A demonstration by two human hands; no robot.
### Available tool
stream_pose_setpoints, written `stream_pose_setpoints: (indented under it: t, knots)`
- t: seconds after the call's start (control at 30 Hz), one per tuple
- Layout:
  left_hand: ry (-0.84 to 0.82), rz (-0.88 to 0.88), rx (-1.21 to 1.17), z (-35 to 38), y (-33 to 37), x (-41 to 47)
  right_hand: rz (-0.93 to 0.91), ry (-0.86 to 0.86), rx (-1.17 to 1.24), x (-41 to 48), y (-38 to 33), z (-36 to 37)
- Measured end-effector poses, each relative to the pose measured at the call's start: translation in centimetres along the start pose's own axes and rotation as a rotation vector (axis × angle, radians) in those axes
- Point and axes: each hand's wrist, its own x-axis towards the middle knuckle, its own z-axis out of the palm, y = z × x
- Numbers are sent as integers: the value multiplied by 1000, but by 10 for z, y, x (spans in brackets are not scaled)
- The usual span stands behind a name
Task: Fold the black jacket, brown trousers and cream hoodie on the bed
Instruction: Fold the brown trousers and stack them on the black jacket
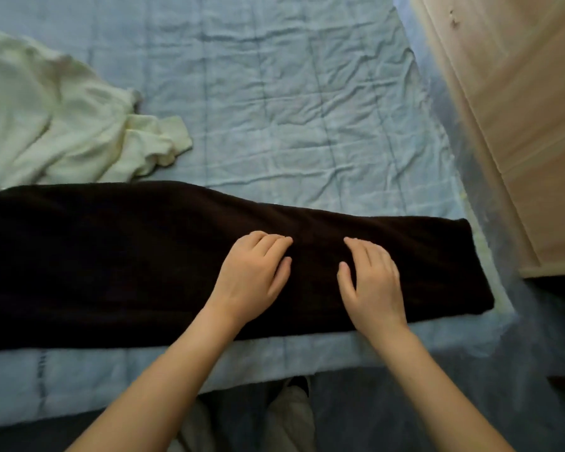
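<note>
- Bed (291, 102): covered with a pale blue quilted cover, creased all over; its near edge runs across the lower part of the view and its right corner lies near the wardrobe
- Trousers (111, 262): very dark brown, laid flat in a long band across the near part of the bed, running from the left edge of view to the right, where the squared end stops just short of the bed's right edge; the band is wider at the left and narrows toward the right
- Left hand (253, 275): palm down on the trousers, right of the band's middle, fingers bent lightly with the tips pressing into the cloth, thumb apart; nothing is gripped
- Right hand (372, 282): palm down on the trousers just beside the left hand, a gap of dark cloth between them; fingers loosely spread and near straight, thumb out toward the left hand; nothing is gripped
- Both forearms are bare and reach in from the bottom of the view
- Hoodie (56, 122): cream, unfolded and rumpled in a heap at the far left of the bed, one cuffed sleeve trailing toward the centre; its lower edge meets or lies just behind the trousers' far edge at the left
- Wardrobe (509, 109): pale wood panel, standing right of the bed
- Jacket: not identifiable in this view
- Person's legs in light trousers show below the bed edge, between the arms
</note>
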Motion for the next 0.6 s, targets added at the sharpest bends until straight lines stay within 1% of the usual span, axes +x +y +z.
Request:
stream_pose_setpoints:
  t: [0.1, 0.17, 0.27, 0.33, 0.4, 0.43, 0.5, 0.6]
  knots:
    - [105, -59, 47, -36, -58, -43, -147, 0, 59, -3, -79, 30]
    - [127, -159, 125, -56, -101, -73, -217, -26, 78, -4, -129, 57]
    - [109, -407, 269, -90, -168, -120, -323, -45, 124, -9, -206, 96]
    - [69, -583, 350, -113, -213, -153, -420, -63, 142, -11, -257, 122]
    - [4, -685, 394, -128, -251, -188, -498, -113, 131, -15, -301, 148]
    - [-44, -677, 408, -131, -265, -205, -528, -145, 113, -17, -318, 161]
    - [-153, -588, 398, -130, -283, -230, -577, -219, 25, -21, -337, 188]
    - [-219, -478, 308, -127, -299, -244, -606, -302, -157, -20, -339, 215]
